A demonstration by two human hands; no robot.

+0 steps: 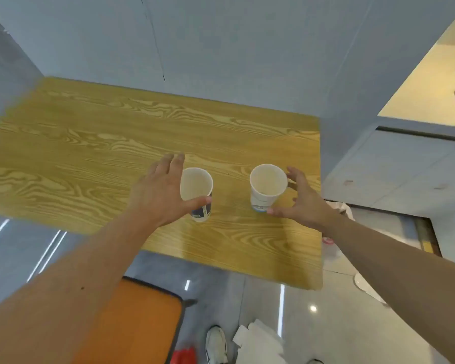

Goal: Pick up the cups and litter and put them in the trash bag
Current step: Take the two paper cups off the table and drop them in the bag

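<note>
Two paper cups stand on the table [95, 143]; left hand [158, 195] half-closes round the left cup [197, 191], right hand [304, 203] open beside the right cup [267, 187]. Squeeze gently, lift straight.

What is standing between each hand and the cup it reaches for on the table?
Nothing visible. The left hand is already around the left cup, thumb across its front. The right hand is open beside the right cup, fingertips near its wall. The wooden table around both cups is bare.

A wooden table [90, 143] stands beside an orange chair [132, 324].
</note>
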